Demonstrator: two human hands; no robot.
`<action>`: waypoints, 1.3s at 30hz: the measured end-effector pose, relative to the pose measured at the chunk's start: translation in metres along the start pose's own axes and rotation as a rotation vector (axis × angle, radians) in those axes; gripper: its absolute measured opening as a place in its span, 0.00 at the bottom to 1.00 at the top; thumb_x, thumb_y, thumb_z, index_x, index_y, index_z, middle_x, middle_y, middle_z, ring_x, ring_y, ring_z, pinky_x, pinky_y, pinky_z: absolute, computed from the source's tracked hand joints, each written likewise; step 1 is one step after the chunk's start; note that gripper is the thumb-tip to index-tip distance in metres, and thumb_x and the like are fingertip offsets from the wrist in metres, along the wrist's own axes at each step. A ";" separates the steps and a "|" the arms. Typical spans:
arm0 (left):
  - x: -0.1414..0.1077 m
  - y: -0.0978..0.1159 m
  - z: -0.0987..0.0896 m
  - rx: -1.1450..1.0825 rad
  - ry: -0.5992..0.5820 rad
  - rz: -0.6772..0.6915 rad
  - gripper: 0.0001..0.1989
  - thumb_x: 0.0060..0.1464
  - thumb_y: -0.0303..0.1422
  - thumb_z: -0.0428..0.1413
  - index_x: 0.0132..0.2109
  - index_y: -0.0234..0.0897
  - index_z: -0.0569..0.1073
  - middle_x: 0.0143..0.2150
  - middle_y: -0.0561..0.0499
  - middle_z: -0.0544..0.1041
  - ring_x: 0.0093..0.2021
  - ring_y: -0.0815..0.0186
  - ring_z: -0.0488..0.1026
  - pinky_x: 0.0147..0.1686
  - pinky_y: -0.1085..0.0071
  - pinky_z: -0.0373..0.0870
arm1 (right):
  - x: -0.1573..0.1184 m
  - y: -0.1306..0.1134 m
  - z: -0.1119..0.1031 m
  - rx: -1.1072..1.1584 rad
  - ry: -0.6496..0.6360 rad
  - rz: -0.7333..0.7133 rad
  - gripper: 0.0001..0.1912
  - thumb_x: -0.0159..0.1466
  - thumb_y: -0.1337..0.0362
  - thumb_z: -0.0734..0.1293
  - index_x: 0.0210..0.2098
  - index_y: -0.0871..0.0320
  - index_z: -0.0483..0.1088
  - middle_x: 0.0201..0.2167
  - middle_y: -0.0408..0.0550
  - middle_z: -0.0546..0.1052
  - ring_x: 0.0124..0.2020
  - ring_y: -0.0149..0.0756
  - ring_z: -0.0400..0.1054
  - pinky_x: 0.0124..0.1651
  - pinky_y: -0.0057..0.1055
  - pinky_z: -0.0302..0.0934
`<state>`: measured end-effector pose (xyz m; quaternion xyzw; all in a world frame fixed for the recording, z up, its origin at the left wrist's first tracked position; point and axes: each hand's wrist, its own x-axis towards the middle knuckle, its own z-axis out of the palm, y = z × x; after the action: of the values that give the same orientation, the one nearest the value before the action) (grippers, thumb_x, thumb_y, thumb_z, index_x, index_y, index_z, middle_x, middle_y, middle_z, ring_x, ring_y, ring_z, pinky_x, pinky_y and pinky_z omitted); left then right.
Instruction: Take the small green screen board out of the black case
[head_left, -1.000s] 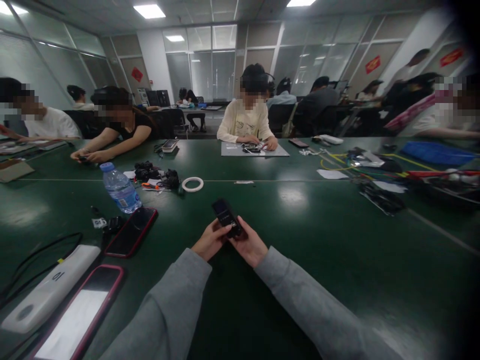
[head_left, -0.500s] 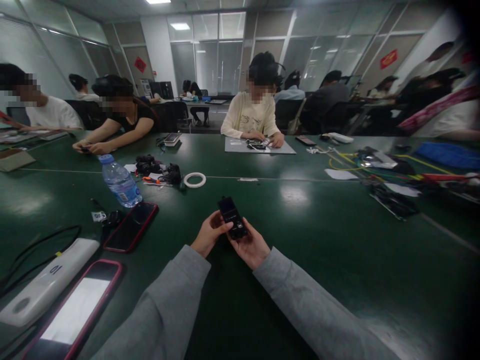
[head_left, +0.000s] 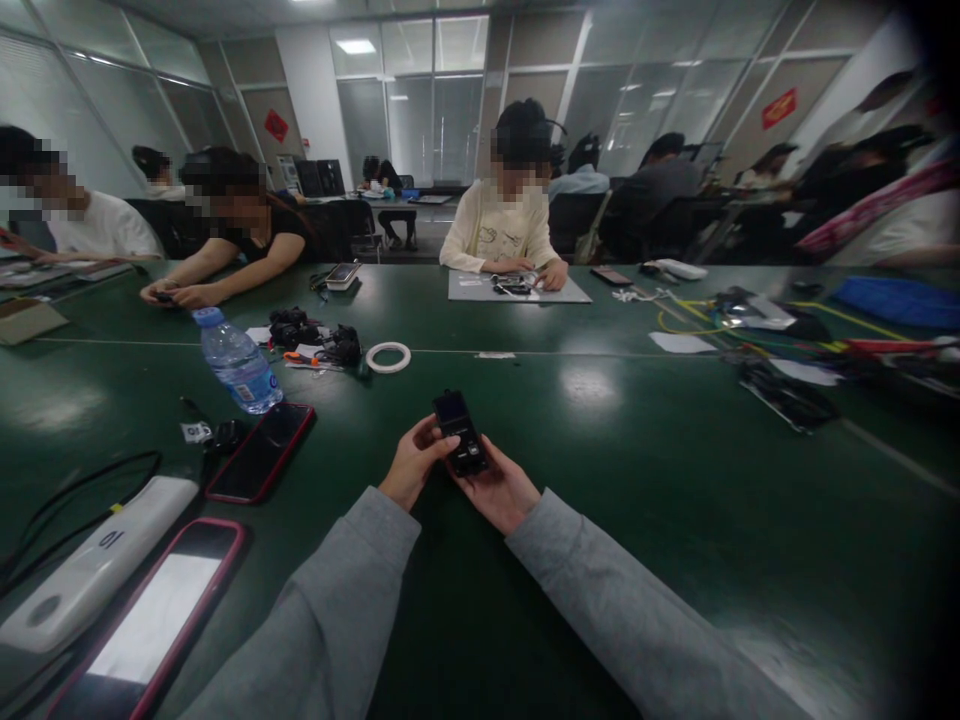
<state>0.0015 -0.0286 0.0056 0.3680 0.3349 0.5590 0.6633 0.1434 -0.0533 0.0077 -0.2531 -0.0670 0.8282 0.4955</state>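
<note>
Between my two hands, above the green table [head_left: 645,480], is a small black handheld device [head_left: 452,412] with a dark face and white markings, tilted toward me. My left hand [head_left: 411,464] grips its left side, with the thumb lying across the front near the markings. My right hand [head_left: 501,484] supports it from below and along the right edge, its fingers partly hidden behind the device. The markings are too small to read.
On my left lie a red-edged phone [head_left: 262,455], a pink-cased phone [head_left: 154,620], a white case marked 01 [head_left: 101,560] and a water bottle [head_left: 238,360]. Ahead are a white ring [head_left: 388,358] and a person at a grey board [head_left: 465,287]. Cables [head_left: 787,400] lie right.
The device and my left thumb have shifted slightly to the left and up. Both hands keep their hold, and the things on the table stay in place.
</note>
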 end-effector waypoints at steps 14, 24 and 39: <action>-0.002 0.003 0.003 0.007 0.005 -0.015 0.26 0.38 0.29 0.65 0.47 0.33 0.71 0.43 0.45 0.74 0.42 0.63 0.71 0.48 0.63 0.63 | -0.002 -0.003 -0.001 -0.031 -0.039 0.074 0.13 0.62 0.60 0.66 0.44 0.60 0.66 0.39 0.50 0.72 0.41 0.36 0.69 0.45 0.36 0.66; -0.002 0.001 0.001 0.029 -0.003 -0.015 0.26 0.38 0.30 0.65 0.47 0.34 0.70 0.42 0.46 0.74 0.43 0.63 0.71 0.47 0.65 0.64 | -0.003 0.001 -0.003 -0.055 -0.072 0.004 0.24 0.55 0.62 0.71 0.49 0.60 0.62 0.45 0.53 0.69 0.46 0.40 0.66 0.48 0.35 0.65; 0.000 -0.001 -0.001 0.026 -0.003 -0.016 0.27 0.38 0.30 0.65 0.48 0.34 0.69 0.40 0.47 0.74 0.41 0.64 0.72 0.43 0.66 0.65 | -0.001 0.001 -0.007 -0.082 -0.125 0.010 0.29 0.54 0.60 0.73 0.51 0.61 0.60 0.50 0.54 0.66 0.49 0.40 0.65 0.50 0.33 0.64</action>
<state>0.0009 -0.0289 0.0038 0.3744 0.3441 0.5488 0.6634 0.1458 -0.0553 0.0017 -0.2212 -0.1305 0.8416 0.4752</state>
